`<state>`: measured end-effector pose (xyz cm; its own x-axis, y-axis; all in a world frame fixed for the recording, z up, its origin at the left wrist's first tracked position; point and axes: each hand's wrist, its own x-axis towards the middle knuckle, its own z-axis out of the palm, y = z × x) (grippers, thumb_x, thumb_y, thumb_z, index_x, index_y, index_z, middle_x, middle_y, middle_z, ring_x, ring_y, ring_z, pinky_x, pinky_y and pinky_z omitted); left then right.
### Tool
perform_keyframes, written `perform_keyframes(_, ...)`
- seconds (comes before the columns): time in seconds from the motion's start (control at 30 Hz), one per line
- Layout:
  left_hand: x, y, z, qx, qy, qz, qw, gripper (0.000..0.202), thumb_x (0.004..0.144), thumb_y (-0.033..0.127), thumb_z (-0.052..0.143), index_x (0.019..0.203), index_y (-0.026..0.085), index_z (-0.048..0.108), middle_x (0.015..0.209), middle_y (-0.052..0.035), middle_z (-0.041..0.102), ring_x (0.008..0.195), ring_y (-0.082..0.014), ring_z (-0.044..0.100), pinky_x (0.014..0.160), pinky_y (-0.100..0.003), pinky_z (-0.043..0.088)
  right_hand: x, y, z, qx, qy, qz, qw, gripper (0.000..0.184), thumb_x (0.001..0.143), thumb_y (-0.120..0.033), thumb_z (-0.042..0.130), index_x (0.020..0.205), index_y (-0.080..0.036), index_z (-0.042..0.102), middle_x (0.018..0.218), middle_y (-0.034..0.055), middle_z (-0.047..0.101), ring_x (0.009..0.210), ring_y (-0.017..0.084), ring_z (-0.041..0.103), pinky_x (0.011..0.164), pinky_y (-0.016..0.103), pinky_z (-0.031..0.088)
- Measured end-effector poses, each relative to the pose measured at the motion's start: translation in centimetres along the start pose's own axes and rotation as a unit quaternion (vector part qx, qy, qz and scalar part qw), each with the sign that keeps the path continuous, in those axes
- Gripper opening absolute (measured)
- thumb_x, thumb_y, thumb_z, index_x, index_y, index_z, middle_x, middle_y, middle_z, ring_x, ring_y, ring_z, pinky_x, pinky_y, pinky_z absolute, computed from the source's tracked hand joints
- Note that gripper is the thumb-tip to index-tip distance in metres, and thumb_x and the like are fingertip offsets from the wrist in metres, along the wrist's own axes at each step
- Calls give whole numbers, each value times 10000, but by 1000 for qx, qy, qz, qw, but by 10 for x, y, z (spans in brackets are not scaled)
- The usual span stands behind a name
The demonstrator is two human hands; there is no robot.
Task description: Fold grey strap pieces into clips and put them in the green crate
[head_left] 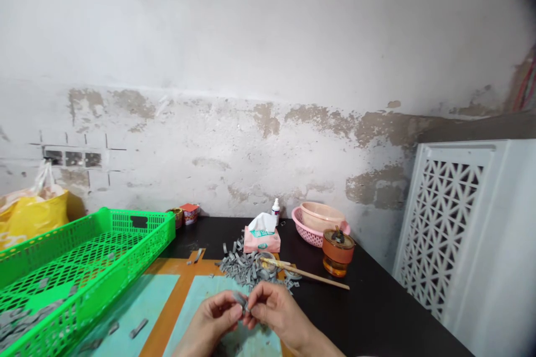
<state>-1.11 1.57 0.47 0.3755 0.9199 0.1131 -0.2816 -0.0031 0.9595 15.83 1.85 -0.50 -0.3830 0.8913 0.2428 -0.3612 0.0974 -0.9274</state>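
My left hand (pixel 211 321) and my right hand (pixel 274 309) meet low in the middle of the head view, fingertips pinched together on one small grey strip piece (pixel 242 301). Both hands hover over a pale blue mat (pixel 201 290) on an orange board. Just beyond them lies a pile of grey strip pieces (pixel 247 268), with a roll of tape and a thin wooden stick (pixel 318 278) at its right edge.
A green perforated crate (pixel 96 256) with several grey pieces stands at the left, a yellow bag (pixel 29 215) behind it. A tissue pack (pixel 262 237), small white bottle (pixel 275 211), pink basket with bowl (pixel 320 223) and amber jar (pixel 337 251) sit at the back. A white lattice panel (pixel 452 234) stands right.
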Motion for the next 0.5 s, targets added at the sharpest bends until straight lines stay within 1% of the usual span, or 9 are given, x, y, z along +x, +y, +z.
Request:
perform_keyframes(0.07,0,2,0,27,6,11,1000,265,665,409,809,702,161,722,626,4,667,602,-121,534,575,-215,384,1,2,1,-17,14,10,1000,347,617,-389,837,724,-121,643,623,32,661,585,145,627,626,294,489)
perform_keyframes(0.13,-1,3,1,56,28,19,998,280,653,423,810,714,171,705,640,15,650,625,-133,538,589,-224,402,1,2,1,-36,29,21,999,380,558,-406,860,695,-122,647,593,14,643,547,130,599,585,273,476)
perform_keyframes(0.23,-3,5,2,70,47,22,996,299,656,445,799,722,181,677,684,18,641,665,-145,549,622,-239,431,2,-1,0,-54,50,23,997,412,510,-411,877,713,-128,658,617,0,635,523,106,563,536,244,453)
perform_keyframes(0.37,-2,3,1,69,25,10,997,322,662,460,791,726,177,652,629,10,654,612,-137,555,588,-236,409,1,-6,-1,-49,58,17,997,454,562,-418,853,876,-137,681,646,-9,626,557,127,595,544,258,472)
perform_keyframes(0.43,0,-1,0,81,13,16,996,331,660,459,793,735,165,663,617,-7,672,589,-134,551,564,-232,392,1,-6,-1,-56,50,27,997,439,583,-432,840,852,-118,692,619,4,633,544,128,597,559,269,478)
perform_keyframes(0.5,2,-4,-2,91,9,22,996,353,640,470,803,741,154,685,589,-8,671,546,-122,525,538,-229,374,0,-6,-1,-62,46,34,996,410,590,-442,831,777,-104,692,582,16,637,526,125,592,566,272,476)
